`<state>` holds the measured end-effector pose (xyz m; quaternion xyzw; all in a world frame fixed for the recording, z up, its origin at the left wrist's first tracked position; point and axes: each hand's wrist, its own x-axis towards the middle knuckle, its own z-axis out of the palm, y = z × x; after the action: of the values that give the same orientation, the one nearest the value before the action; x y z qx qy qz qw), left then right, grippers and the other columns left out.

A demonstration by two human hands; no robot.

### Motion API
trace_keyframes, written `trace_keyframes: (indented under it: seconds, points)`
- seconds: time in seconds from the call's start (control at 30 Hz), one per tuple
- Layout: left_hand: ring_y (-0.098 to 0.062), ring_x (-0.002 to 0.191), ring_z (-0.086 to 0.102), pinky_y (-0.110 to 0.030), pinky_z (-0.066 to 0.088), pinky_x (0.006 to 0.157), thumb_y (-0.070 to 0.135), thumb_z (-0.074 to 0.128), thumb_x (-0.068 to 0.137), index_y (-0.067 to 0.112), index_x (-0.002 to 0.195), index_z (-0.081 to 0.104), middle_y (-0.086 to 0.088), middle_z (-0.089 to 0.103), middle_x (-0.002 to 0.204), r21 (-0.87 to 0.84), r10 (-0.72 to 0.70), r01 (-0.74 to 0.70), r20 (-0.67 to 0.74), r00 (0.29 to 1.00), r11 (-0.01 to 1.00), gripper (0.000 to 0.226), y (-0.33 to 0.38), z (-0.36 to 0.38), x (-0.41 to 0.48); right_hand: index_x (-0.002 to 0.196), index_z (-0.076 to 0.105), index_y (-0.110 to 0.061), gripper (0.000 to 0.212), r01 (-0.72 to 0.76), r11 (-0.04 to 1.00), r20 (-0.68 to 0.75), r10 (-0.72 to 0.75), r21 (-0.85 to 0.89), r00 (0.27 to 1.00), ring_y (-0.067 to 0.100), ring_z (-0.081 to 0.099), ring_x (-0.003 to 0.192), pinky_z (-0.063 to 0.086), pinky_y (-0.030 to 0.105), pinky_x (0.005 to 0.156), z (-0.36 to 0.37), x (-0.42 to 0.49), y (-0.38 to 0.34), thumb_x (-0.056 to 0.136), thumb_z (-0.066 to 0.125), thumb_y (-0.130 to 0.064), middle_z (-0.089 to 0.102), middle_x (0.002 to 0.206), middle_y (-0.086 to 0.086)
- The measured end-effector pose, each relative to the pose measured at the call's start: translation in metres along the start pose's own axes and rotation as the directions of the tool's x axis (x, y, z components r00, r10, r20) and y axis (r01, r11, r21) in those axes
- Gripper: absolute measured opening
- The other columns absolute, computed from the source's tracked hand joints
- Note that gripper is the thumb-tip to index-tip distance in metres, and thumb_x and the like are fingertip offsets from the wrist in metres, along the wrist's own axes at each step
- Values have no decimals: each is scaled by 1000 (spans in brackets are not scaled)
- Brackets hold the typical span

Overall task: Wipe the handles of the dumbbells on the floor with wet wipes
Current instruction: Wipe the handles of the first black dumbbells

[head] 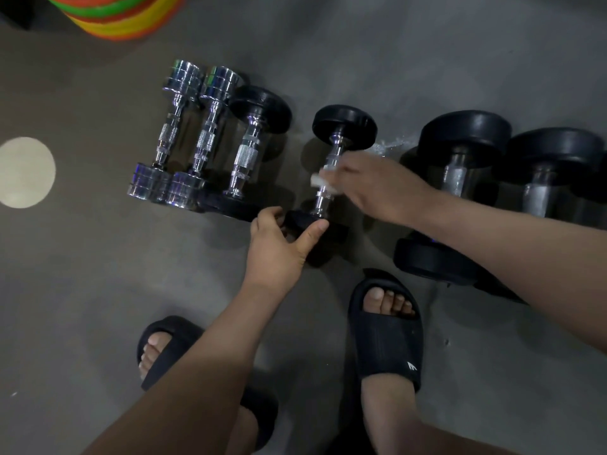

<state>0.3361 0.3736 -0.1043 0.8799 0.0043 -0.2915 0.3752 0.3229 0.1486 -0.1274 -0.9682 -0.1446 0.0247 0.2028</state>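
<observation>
Several dumbbells lie in a row on the grey floor. In the middle is a small black-ended dumbbell (pixel 343 124) with a chrome handle (pixel 323 198). My left hand (pixel 279 247) grips its near black end. My right hand (pixel 377 188) holds a white wet wipe (pixel 320 181) wrapped against the handle's middle. Left of it lie two chrome dumbbells (pixel 170 133) (pixel 210 136) and another black-ended one (pixel 249 149). Two larger black dumbbells (pixel 460 159) (pixel 551 165) lie to the right, partly hidden by my right forearm.
My feet in black slides (pixel 387 336) (pixel 164 346) stand just in front of the row. Stacked coloured discs (pixel 121 14) sit at the top left. A pale round spot (pixel 24 172) marks the floor at the left. A wet patch (pixel 391 144) glistens behind my right hand.
</observation>
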Motion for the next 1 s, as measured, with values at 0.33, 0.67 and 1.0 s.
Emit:
trace_keyframes:
  seconds: [0.33, 0.67, 1.0]
  points:
    - [-7, 83, 57, -7, 41, 75, 40, 70, 91, 12, 121, 60, 3, 50, 108, 123, 220, -202, -159, 963, 972, 42, 2, -11, -7, 120, 67, -7, 31, 13, 992, -44, -7, 125, 999, 18, 60, 84, 51, 32, 69, 19, -2, -28, 103, 49, -27, 66, 101, 4]
    - [10, 76, 52, 2, 35, 73, 15, 68, 94, 11, 112, 68, -3, 51, 107, 168, 358, -333, -160, 920, 928, 19, 10, -15, -8, 138, 53, -13, 40, -255, 966, -70, 252, -40, 965, 20, 49, 76, 36, 29, 58, 7, 19, -4, 100, 49, -25, 52, 97, 9]
    - [0, 78, 53, 2, 30, 78, 15, 67, 93, 12, 106, 73, -6, 62, 98, 287, 387, -332, -162, 907, 898, 14, 8, -28, 4, 101, 65, -12, 23, -23, 979, 1, 23, 200, 1000, 29, 60, 78, 47, 37, 59, 20, 8, -25, 93, 46, -24, 60, 99, 8]
